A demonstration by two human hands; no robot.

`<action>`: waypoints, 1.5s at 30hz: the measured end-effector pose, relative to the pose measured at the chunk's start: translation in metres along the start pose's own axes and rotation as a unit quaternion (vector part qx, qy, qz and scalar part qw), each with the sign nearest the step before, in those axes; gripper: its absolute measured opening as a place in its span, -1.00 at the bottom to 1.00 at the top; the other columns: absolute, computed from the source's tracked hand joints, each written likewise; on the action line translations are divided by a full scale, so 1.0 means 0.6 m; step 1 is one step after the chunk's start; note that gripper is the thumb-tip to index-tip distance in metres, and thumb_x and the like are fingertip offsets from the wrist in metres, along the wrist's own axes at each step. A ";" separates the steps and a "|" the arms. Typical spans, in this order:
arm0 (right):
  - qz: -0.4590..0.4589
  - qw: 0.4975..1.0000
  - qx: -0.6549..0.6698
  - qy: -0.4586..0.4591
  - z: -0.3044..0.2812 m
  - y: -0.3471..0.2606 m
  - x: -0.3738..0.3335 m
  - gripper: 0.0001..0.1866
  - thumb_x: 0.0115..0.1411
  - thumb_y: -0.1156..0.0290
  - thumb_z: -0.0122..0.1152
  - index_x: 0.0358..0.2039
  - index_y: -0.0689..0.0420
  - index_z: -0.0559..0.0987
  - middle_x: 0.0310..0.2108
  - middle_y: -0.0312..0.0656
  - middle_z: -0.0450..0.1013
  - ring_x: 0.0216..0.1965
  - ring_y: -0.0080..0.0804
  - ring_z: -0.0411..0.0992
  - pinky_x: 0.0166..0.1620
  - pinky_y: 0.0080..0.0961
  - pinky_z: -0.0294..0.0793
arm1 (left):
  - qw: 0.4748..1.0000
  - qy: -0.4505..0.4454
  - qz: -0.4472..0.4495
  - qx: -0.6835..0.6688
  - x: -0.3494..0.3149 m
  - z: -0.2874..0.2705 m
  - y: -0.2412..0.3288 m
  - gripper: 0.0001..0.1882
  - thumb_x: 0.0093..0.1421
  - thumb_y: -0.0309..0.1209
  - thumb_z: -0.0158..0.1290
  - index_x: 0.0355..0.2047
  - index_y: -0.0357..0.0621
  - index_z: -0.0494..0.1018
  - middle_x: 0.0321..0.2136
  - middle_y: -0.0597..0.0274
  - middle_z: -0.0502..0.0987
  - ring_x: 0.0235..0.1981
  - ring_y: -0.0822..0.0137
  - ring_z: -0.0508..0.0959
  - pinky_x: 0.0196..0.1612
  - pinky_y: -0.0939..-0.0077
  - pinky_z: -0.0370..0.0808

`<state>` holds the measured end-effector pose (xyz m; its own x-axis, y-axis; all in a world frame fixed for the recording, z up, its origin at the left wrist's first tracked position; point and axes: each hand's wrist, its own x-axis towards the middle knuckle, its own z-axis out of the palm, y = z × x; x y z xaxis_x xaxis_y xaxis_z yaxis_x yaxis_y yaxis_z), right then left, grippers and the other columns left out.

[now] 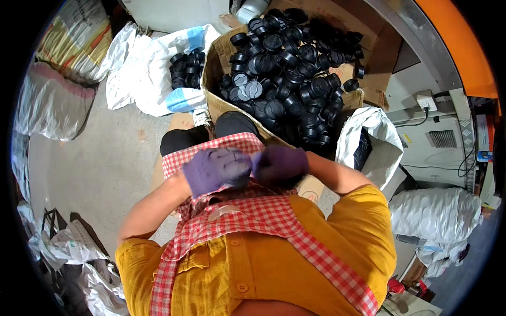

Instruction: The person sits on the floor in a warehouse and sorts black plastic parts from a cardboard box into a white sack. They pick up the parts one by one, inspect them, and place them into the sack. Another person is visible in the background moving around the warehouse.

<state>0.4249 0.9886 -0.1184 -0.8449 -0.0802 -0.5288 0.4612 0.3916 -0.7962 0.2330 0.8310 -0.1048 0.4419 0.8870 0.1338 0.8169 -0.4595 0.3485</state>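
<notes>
My left hand [213, 169] and my right hand [280, 164], both in purple gloves with darker fingers, meet over my lap in front of a red-and-white checked apron [250, 213]. The fingers of both are curled in toward each other and smeared by motion. Whatever lies between them is hidden. Just beyond my knees stands a large cardboard box [219, 100] heaped with round black plastic caps [274, 109], some showing a ridge across the top. My right hand is close to the near edge of this box.
Left of the box, a white sack [139, 79] holds more black caps [187, 68]. An open white sack [387, 145] with dark contents stands at the right. Full sacks [52, 102] line the far left. A grey machine cabinet [435, 142] with cables is at the right.
</notes>
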 end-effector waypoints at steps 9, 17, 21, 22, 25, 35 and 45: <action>-0.204 0.813 0.373 0.398 -0.011 0.028 0.026 -0.77 0.22 0.29 -0.04 -0.45 0.18 0.46 -0.46 -0.24 0.42 -0.41 -0.48 0.39 -0.27 -0.55 0.40 | 0.625 0.180 -0.331 -0.683 0.016 -0.028 -0.019 -0.60 0.08 -0.31 -0.01 -0.10 -0.30 0.39 -0.26 0.19 0.51 -0.26 0.39 0.51 -0.13 0.53 0.44; -0.252 0.847 0.111 0.455 -0.041 0.015 0.109 -0.86 0.07 0.60 0.03 -0.33 0.24 0.51 -0.43 -0.18 0.43 -0.33 -0.32 0.44 -0.20 -0.46 0.41 | 0.393 0.218 -0.282 -0.848 0.077 0.073 0.001 -0.69 0.07 -0.51 -0.01 -0.13 -0.27 0.40 -0.20 0.25 0.45 -0.19 0.35 0.46 -0.10 0.46 0.41; -0.065 0.760 -0.123 0.635 -0.065 0.145 0.179 -0.78 -0.03 0.61 -0.02 -0.34 0.18 0.51 -0.31 -0.04 0.46 -0.26 -0.14 0.44 -0.20 -0.40 0.42 | 0.915 0.197 -0.298 -0.189 0.091 0.020 -0.013 -0.51 -0.17 -0.54 0.07 -0.11 -0.06 0.46 -0.21 -0.08 0.43 -0.16 -0.04 0.46 -0.06 0.31 0.41; -0.014 0.732 -0.161 0.662 -0.095 0.164 0.172 -0.74 -0.02 0.58 -0.06 -0.29 0.17 0.50 -0.29 -0.03 0.46 -0.22 -0.12 0.43 -0.15 -0.34 0.42 | 0.916 0.213 -0.296 -0.166 0.084 -0.002 -0.014 -0.51 -0.17 -0.54 0.07 -0.11 -0.08 0.46 -0.20 -0.07 0.44 -0.14 -0.04 0.46 -0.05 0.31 0.41; -0.122 0.585 -0.235 0.767 -0.177 0.157 0.160 -0.72 0.04 0.57 0.01 -0.18 0.22 0.46 -0.18 -0.01 0.42 -0.17 -0.02 0.40 -0.05 -0.24 0.39 | 0.906 0.286 -0.299 -0.088 0.072 -0.057 -0.080 -0.48 -0.15 -0.50 0.10 -0.07 -0.05 0.42 -0.11 -0.09 0.39 -0.07 -0.06 0.41 -0.01 0.24 0.37; 0.108 0.761 -0.111 0.630 -0.246 0.251 0.162 -0.87 0.05 0.42 0.09 -0.35 0.10 0.46 -0.29 -0.02 0.41 -0.21 0.02 0.39 -0.18 -0.22 0.39 | 0.852 0.179 -0.357 -0.339 0.074 0.057 -0.162 -0.36 0.03 -0.30 0.18 0.11 -0.21 0.24 0.02 -0.02 0.37 0.02 0.18 0.39 0.08 0.41 0.31; 0.038 0.620 -0.068 0.781 -0.211 0.264 0.103 -0.70 0.06 0.43 0.12 -0.17 0.19 0.43 -0.21 0.00 0.40 -0.16 -0.09 0.39 -0.07 -0.32 0.36 | 0.743 0.120 -0.350 -0.558 0.064 0.131 -0.112 -0.49 0.15 -0.42 0.06 0.09 -0.33 0.23 -0.09 0.19 0.40 -0.09 0.42 0.38 -0.03 0.57 0.35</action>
<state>0.4113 1.1616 -0.2401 -0.1033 0.8865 0.4510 0.5776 0.4226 -0.6984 0.2241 0.8926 -0.1962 -0.1340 0.9352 -0.3277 -0.0594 0.3225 0.9447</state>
